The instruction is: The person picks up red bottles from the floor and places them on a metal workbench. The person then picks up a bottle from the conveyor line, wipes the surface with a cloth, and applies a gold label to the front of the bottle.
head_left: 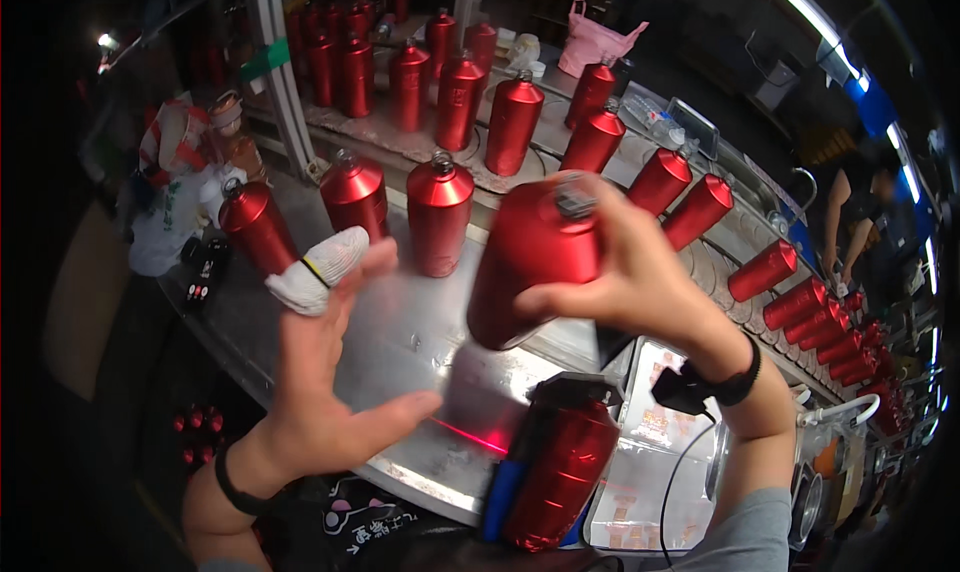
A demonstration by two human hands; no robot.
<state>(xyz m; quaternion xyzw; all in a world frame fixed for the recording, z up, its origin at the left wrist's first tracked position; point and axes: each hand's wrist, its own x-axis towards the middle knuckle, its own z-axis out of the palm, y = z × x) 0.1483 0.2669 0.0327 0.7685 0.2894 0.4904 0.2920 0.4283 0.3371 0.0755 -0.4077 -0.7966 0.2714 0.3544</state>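
My right hand [640, 277] is closed round a shiny red bottle [520, 257] with a dark threaded neck, lifted above the metal table [390, 372] and tilted slightly. To its left, my left hand [320, 392] is open, thumb and fingers spread apart. A white cloth [320, 270] with a dark and yellow band covers some of its fingertips. Below the held bottle, another red bottle [565, 472] rests in a black and blue holder [505, 492] near the front edge. A red light line [475, 437] falls on the tabletop beside that holder.
Red bottles stand beyond my hands, including one [440, 212] on the table. Behind them a curved conveyor [715, 247] carries several more. Label sheets [655, 462] lie right of the holder. A metal post [280, 82] rises at left. Another person [855, 217] works at far right.
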